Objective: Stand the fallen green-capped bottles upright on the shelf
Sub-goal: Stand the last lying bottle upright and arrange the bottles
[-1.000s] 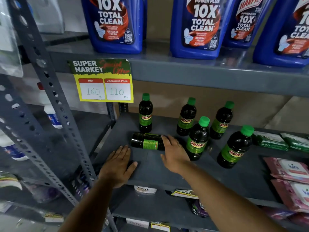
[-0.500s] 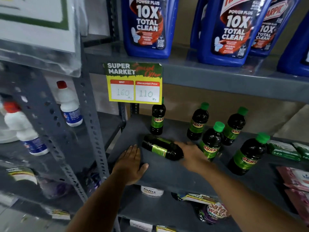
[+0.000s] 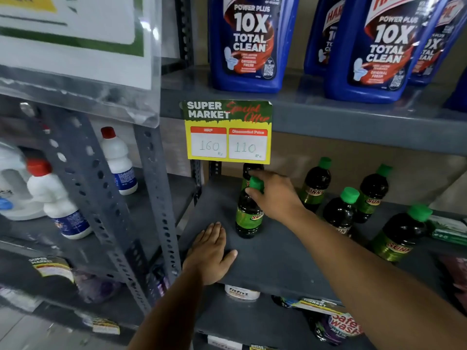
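So the grey metal shelf (image 3: 273, 263) fills most of the view, with its perforated upright post (image 3: 161, 198) on the left. On the shelf above stand big blue toilet cleaner jugs (image 3: 250, 44), "10X Total Clean" on the labels. Hanging off that upper shelf's edge is a yellow and green price tag (image 3: 227, 132) reading 160 and 110.

Over on the neighbouring rack to the left there are white bottles with red caps (image 3: 118, 162), and at the far right edge of the main shelf a green packet (image 3: 447, 229).

Now the stuff that matters – the dark green-capped bottles. Four of them stand upright toward the right: one at the front right (image 3: 399, 236), one in the middle (image 3: 341, 213), and two further back (image 3: 316, 183) (image 3: 374, 193). Another one (image 3: 249, 170) is at the back left, mostly hidden behind the tag and the hand.

The right hand (image 3: 275, 195) is closed around the neck and cap of the nearest bottle (image 3: 249, 213), which stands upright with its base on the shelf, just in front of that back-left one. The left hand (image 3: 209, 251) lies flat, palm down, fingers together, on the front left corner of the shelf – holding nothing, and a little apart from the bottle's base.
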A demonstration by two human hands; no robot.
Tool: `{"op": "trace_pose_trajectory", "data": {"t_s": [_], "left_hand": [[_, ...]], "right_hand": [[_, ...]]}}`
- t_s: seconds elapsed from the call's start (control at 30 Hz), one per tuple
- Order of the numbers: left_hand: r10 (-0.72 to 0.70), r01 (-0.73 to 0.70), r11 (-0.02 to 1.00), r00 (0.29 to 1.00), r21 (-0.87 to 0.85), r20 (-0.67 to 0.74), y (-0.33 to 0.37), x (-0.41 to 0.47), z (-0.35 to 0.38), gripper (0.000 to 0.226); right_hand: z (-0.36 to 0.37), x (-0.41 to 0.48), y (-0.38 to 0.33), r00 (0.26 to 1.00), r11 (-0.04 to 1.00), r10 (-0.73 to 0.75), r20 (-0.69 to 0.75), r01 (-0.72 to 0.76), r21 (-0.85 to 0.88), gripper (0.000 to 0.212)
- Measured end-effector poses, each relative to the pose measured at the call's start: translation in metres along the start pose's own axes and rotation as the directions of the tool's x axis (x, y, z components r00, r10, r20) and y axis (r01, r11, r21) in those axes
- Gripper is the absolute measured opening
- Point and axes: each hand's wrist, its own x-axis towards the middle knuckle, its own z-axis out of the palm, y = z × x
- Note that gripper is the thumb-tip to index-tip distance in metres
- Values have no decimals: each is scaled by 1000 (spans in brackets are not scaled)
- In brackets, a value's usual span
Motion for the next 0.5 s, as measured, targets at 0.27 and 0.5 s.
{"op": "trace_pose_trajectory", "data": {"t_s": [0.27,0.5], "left_hand": [[-13,13,999,1000,-31,11,-2,2,-2,63],[1,-1,1000,1000,-9,-6,0,1,-1,63]], "right_hand": [[16,10,37,966,902,10,259,-121,416,80],[40,4,43,990,909,74,122,-118,399,57]]}}
